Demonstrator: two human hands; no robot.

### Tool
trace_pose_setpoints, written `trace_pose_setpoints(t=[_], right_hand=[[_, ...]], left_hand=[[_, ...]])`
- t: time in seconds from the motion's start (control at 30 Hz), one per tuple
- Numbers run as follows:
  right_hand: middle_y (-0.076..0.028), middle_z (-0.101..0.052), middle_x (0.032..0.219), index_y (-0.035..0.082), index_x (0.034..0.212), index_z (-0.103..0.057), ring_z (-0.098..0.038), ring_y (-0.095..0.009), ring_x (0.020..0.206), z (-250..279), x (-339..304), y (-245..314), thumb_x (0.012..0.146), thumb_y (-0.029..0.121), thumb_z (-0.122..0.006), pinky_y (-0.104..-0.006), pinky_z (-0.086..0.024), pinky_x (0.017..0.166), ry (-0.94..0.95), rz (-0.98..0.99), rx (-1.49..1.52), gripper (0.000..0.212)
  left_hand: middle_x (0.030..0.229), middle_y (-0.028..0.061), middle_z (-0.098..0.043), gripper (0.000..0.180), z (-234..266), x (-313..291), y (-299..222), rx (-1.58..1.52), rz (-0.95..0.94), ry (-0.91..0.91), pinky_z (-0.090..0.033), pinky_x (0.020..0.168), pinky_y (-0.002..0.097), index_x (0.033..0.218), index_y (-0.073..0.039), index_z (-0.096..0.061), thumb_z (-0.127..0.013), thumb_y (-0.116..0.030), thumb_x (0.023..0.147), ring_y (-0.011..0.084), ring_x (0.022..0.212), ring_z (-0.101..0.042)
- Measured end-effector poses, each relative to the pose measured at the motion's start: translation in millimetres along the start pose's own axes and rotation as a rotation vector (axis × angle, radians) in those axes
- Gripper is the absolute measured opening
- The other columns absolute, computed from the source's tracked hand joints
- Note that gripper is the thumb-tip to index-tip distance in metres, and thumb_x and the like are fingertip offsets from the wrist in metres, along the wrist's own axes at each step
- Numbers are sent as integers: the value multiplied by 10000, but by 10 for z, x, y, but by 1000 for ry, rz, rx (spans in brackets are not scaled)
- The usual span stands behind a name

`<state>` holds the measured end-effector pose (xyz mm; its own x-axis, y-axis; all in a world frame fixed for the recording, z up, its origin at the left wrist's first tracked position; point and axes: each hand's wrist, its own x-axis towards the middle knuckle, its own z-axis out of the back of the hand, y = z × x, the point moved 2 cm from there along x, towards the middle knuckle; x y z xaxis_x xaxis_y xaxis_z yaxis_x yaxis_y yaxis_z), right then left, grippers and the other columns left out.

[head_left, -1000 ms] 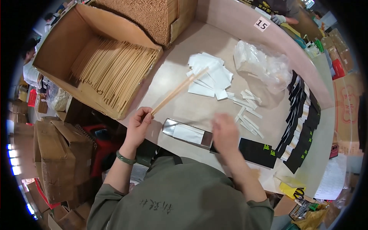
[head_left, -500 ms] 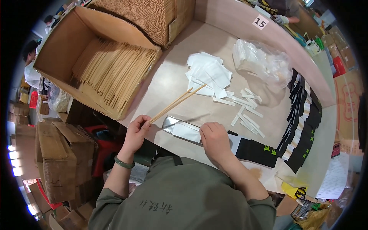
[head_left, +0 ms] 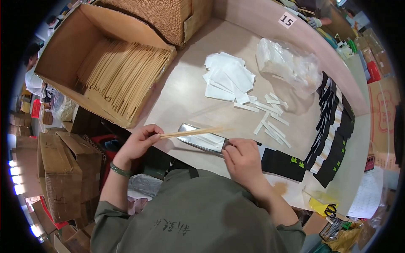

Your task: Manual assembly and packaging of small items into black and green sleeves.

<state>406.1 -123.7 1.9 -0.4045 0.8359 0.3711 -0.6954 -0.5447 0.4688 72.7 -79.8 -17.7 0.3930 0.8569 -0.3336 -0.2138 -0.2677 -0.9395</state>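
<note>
Biggest risk I see here is the pair of chopsticks (head_left: pixel 195 133) missing the mouth of the silver sleeve (head_left: pixel 203 140) and skidding over the top of it, since the sticks lie nearly flat across the sleeve and are only pinched at their far left end, so the tips have plenty of room to wander or split apart. The sleeve itself looks slippery and light (shiny foil kind of thing), and it's only pinned at its right end, so a push from the sticks could crumple it or shove it along the table (head_left: pixel 185 90). As for pose: the left hand (head_left: pixel 141 141) sits just left of the sleeve, fingers curled closed around the butt ends of the sticks, wrist bent, forearm coming up from the lower edge with a green bracelet (head_left: pixel 119 170) on it. The right hand (head_left: pixel 244 158) is at the sleeve's right end, knuckles up, fingertips pressed down on the edge; whether it's truly pinching the foil or just holding it flat I can't tell from this angle. Beyond the sleeve sit a heap of white paper slips (head_left: pixel 230 78) and some loose narrow white strips (head_left: pixel 270 114), and to its right a row of black sleeves (head_left: pixel 333 126). The big cardboard box (head_left: pixel 67 55) of spare sticks is up and left of it.
</note>
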Motion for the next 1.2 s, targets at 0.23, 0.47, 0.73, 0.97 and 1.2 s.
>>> trace_pose_setpoints(t=[0.23,0.47,0.73,0.97,1.2], right_hand=[[-232,-525,1320,25,840,-584,-512,-422,1183,17,-256,-221,703,163,-809,-478,-437,983,127,-52,-12,298],[-254,-493,1340,15,956,-573,-488,-411,1220,3,-168,-159,704,224,-813,-478,-424,1000,181,-144,-139,405],[-210,-523,1268,42,1072,-595,-514,-396,1163,91,-188,-212,703,142,-769,-463,-435,982,137,-140,-24,420],[-114,-581,867,88,789,-677,-590,-310,817,616,-101,-572,707,225,-785,-428,-484,706,170,127,157,193],[-236,-532,1303,58,919,-651,-515,-409,1185,1117,-661,-875,779,217,-755,-481,-438,977,241,-125,-135,236]], left_hand=[[825,79,-673,84,-149,403,-217,584,-66,-35,-504,697,303,964,19,-611,-645,-12,894,151,786,-620],[885,130,-602,176,-1159,729,-336,671,-330,-250,-521,706,366,940,-18,-629,-732,-70,806,296,797,-634],[1126,192,-620,629,-1645,532,-445,341,-281,79,-506,880,417,1302,-9,-529,-792,-209,767,365,998,-616],[927,123,-640,476,-1302,584,-512,1220,-416,73,-523,752,398,1031,-53,-578,-821,-273,685,354,878,-636],[997,140,-634,408,-1555,532,-437,288,-17,330,-509,792,352,1071,0,-589,-762,-169,741,288,877,-625]])
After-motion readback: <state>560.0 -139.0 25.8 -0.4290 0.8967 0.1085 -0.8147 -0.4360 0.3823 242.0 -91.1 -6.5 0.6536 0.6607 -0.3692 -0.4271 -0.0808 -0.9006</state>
